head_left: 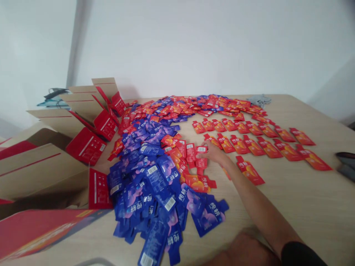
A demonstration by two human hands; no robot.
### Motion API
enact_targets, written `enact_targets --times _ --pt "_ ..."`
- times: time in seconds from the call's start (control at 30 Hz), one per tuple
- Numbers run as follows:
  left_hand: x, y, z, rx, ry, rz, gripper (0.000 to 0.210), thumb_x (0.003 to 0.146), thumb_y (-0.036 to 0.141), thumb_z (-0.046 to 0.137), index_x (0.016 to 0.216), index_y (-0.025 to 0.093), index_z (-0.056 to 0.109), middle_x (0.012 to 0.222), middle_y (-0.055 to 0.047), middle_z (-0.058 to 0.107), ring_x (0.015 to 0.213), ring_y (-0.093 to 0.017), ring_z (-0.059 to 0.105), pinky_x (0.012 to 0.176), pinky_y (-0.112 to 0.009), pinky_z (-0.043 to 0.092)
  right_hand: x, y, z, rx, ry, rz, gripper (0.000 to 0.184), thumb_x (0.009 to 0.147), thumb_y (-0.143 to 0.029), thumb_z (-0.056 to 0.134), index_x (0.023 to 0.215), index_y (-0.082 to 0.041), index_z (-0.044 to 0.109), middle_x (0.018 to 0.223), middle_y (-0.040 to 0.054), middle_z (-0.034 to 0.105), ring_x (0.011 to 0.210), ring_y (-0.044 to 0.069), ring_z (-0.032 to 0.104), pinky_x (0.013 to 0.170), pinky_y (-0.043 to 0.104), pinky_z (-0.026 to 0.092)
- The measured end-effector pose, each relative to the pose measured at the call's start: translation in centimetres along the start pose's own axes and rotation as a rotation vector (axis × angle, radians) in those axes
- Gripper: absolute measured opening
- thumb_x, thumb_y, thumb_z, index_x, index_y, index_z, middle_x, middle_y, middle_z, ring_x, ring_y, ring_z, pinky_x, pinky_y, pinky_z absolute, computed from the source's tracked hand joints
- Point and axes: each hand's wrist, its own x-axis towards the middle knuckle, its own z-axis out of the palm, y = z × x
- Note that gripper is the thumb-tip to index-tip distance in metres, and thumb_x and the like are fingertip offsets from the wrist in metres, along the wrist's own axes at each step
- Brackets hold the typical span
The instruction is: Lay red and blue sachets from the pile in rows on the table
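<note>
Over on the left, open cardboard cartons (pixel 36 166) stood in a receding line, tan and red flaps jutting towards the packets. Next came the blue packets (pixel 159 183), a big loose heap, overlapping every which way, spilling towards the near side of the pale table (pixel 302 195). Behind them a mixed heap (pixel 177 107) of red and blue curved away to the right.

And here was the action: a small cluster of red packets (pixel 190 152) lay against the heap's right flank, and the right hand (pixel 211 152) was right there at its edge! Its fingers were bent and gathered rather than spread, touching a red packet with a white label; whether they pinched it, the view could not tell. The hand was low, fingers pointing left, the bare forearm (pixel 249 192) slanting up from the lower right, a dark sleeve (pixel 299 253) near the bottom edge.

Below that forearm, the left hand (pixel 244 249) was a shadowy blur cut off by the frame, its grip impossible to read. Beyond the arm, orange-red pouches (pixel 252 145) lay flat in slanting rows, one pouch (pixel 249 171) nearer and apart.
</note>
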Motion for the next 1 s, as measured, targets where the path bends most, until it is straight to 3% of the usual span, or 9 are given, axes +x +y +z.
enact_targets --times 0.13,0.27,0.33,0.4,0.53,0.67,0.83,1.0 --pt "0.4 0.4 -1.6 0.022 -0.126 0.158 0.013 0.078 0.039 0.082 0.07 0.031 0.076 0.058 0.003 0.071 0.06 -0.019 0.067 0.059 -0.029 0.049 -1.9 -0.8 -4.4 0.054 0.071 -0.041 0.064 0.076 -0.055 0.087 0.126 -0.022 0.065 0.108 0.0064 0.076 0.093 0.023 0.07 0.079 0.033 0.054" --pt "1.3 0.9 -1.9 0.144 -0.146 0.2 0.02 0.072 0.034 0.084 0.061 0.028 0.068 0.056 0.004 0.068 0.061 -0.018 0.065 0.06 -0.03 0.046 -5.7 -0.2 -10.4 -0.001 0.158 -0.018 0.052 0.084 -0.064 0.077 0.112 -0.021 0.074 0.088 0.0036 0.076 0.08 0.022 0.07 0.071 0.033 0.055" --pt "1.4 1.1 -2.0 0.18 -0.142 0.201 0.022 0.072 0.034 0.082 0.059 0.026 0.066 0.056 0.004 0.067 0.057 -0.015 0.06 0.058 -0.028 0.043 -8.3 1.2 -13.3 0.027 0.226 0.025 0.054 0.085 -0.069 0.073 0.106 -0.02 0.076 0.078 0.002 0.073 0.071 0.021 0.068 0.065 0.032 0.055" --pt "1.4 1.2 -2.1 0.215 -0.138 0.193 0.023 0.073 0.036 0.081 0.061 0.024 0.066 0.057 0.004 0.066 0.052 -0.013 0.054 0.054 -0.027 0.039 -11.1 3.4 -15.7 0.119 0.321 0.042 0.056 0.085 -0.073 0.071 0.104 -0.02 0.075 0.081 0.0023 0.074 0.073 0.021 0.069 0.067 0.032 0.059" --pt "1.0 1.2 -2.2 0.237 -0.146 0.199 0.021 0.074 0.033 0.077 0.063 0.022 0.062 0.058 0.004 0.062 0.05 -0.01 0.043 0.051 -0.026 0.031 -16.7 8.5 -19.1 0.221 0.508 0.14 0.061 0.081 -0.074 0.074 0.114 -0.022 0.074 0.088 0.0024 0.076 0.078 0.022 0.073 0.075 0.038 0.065" --pt "1.1 0.9 -1.8 0.17 -0.122 0.214 0.02 0.07 0.025 0.071 0.063 0.021 0.054 0.056 0.006 0.054 0.052 -0.008 0.042 0.052 -0.024 0.029 -21.0 11.3 -19.5 0.031 0.631 0.194 0.058 0.079 -0.068 0.078 0.114 -0.021 0.074 0.093 0.0065 0.078 0.08 0.026 0.075 0.075 0.041 0.066" --pt "1.5 0.5 -1.4 0.143 -0.129 0.227 0.021 0.067 0.022 0.07 0.061 0.02 0.051 0.055 0.007 0.047 0.053 -0.008 0.042 0.054 -0.023 0.028 -24.0 11.9 -16.9 -0.152 0.62 -0.041 0.028 0.094 -0.049 0.066 0.105 -0.026 0.075 0.113 0.0092 0.077 0.103 0.027 0.074 0.09 0.044 0.065" --pt "1.5 0.4 -1.3 0.154 -0.115 0.228 0.021 0.067 0.02 0.07 0.06 0.019 0.049 0.054 0.007 0.047 0.051 -0.007 0.042 0.053 -0.023 0.028 -25.2 13.4 -15.0 -0.25 0.568 -0.163 0.017 0.095 -0.033 0.063 0.106 -0.029 0.075 0.121 0.0077 0.076 0.114 0.027 0.072 0.102 0.046 0.06"
